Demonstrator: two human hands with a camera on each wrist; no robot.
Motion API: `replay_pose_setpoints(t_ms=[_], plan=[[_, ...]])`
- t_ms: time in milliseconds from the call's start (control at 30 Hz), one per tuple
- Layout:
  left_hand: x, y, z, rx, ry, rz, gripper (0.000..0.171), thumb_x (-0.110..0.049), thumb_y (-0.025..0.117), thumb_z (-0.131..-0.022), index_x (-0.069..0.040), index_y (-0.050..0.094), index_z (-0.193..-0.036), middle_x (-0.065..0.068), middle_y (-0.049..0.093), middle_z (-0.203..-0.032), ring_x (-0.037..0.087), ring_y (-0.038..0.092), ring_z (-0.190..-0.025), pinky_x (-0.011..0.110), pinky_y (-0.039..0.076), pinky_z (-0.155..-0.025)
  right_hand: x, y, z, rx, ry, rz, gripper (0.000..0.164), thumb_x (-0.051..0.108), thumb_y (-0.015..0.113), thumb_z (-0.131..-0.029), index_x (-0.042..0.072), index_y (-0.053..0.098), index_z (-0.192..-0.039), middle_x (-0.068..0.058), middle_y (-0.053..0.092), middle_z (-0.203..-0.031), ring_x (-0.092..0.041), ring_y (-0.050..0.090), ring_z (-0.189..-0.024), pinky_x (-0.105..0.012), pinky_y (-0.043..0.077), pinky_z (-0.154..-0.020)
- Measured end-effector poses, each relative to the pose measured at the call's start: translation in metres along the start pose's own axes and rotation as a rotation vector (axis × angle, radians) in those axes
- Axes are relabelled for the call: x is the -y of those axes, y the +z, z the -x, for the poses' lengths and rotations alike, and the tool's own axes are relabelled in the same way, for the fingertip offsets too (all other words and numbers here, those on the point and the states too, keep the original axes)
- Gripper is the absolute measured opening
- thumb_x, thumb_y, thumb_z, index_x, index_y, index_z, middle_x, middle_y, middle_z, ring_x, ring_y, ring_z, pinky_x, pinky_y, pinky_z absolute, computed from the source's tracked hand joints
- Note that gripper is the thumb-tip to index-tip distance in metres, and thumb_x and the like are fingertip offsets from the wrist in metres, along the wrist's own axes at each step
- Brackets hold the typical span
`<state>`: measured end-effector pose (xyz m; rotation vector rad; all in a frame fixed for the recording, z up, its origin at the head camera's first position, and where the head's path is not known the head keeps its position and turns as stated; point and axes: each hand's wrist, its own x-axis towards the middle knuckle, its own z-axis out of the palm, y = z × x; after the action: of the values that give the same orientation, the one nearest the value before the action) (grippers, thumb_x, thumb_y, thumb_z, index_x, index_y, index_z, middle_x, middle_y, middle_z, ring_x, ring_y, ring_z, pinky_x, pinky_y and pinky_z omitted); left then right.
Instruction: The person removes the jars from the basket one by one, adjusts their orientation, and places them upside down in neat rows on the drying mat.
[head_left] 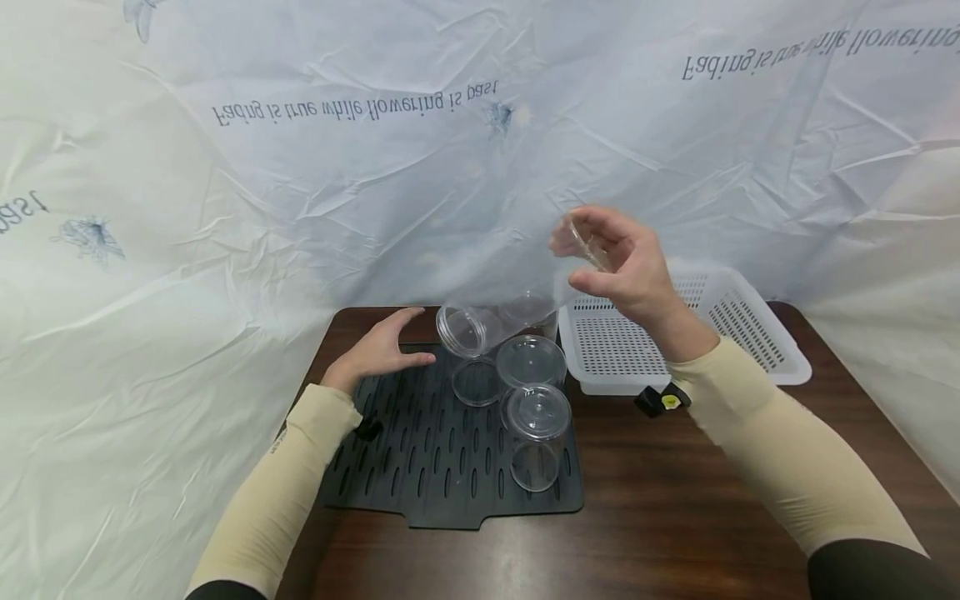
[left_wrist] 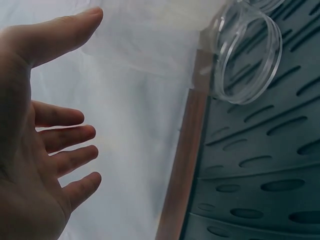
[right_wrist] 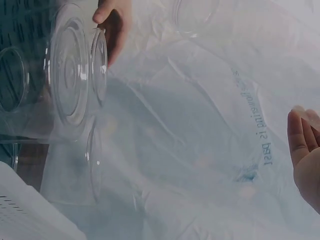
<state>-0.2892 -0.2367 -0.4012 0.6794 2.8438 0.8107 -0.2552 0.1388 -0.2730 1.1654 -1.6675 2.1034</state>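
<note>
My right hand is raised above the white basket and pinches a clear lid between thumb and fingers, the lid tipped on edge. My left hand is beside the left of a clear jar, fingers and thumb spread, with a gap to it. That jar has an uncovered, threaded rim, also visible in the left wrist view. More clear jars stand close by on the dark mat, among them a middle jar and a front jar, both with lids. Another jar is at the back.
A ribbed black drying mat lies on the brown wooden table. The white perforated basket stands right of the jars. A white plastic sheet with printed lettering hangs behind the table and along its sides.
</note>
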Motion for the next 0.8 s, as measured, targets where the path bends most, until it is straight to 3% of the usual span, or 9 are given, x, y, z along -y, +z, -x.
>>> replay_pose_setpoints(t_ms=[267, 467, 800], plan=[[0.013, 0.012, 0.001, 0.027, -0.041, -0.028, 0.101, -0.056, 0.073, -0.080, -0.005, 0.026, -0.154, 0.018, 0.028, -0.157, 0.040, 0.032, -0.142, 0.059, 0.035, -0.110, 0.004, 0.009, -0.002, 0.079, -0.017, 0.057, 0.061, -0.008, 0.080, -0.068, -0.008, 0.059, -0.125, -0.016, 0.067, -0.109, -0.025, 0.065, -0.099, -0.031, 0.049, -0.100], [0.021, 0.020, 0.003, 0.050, -0.076, -0.046, 0.101, -0.056, 0.074, -0.080, -0.007, 0.026, -0.154, 0.016, 0.027, -0.158, 0.037, 0.032, -0.143, 0.057, 0.035, -0.111, 0.004, 0.016, -0.001, 0.111, -0.007, 0.072, 0.068, -0.020, 0.073, -0.061, -0.014, 0.056, -0.126, -0.011, 0.067, -0.112, -0.022, 0.064, -0.104, -0.029, 0.049, -0.100], [0.029, 0.027, 0.002, 0.064, -0.104, -0.068, 0.104, -0.061, 0.073, -0.078, -0.008, 0.025, -0.155, 0.016, 0.027, -0.159, 0.037, 0.031, -0.144, 0.058, 0.034, -0.111, 0.007, 0.027, -0.001, 0.183, 0.022, 0.165, 0.074, -0.018, 0.076, -0.058, -0.018, 0.051, -0.128, -0.005, 0.066, -0.115, -0.022, 0.062, -0.104, -0.027, 0.054, -0.092]])
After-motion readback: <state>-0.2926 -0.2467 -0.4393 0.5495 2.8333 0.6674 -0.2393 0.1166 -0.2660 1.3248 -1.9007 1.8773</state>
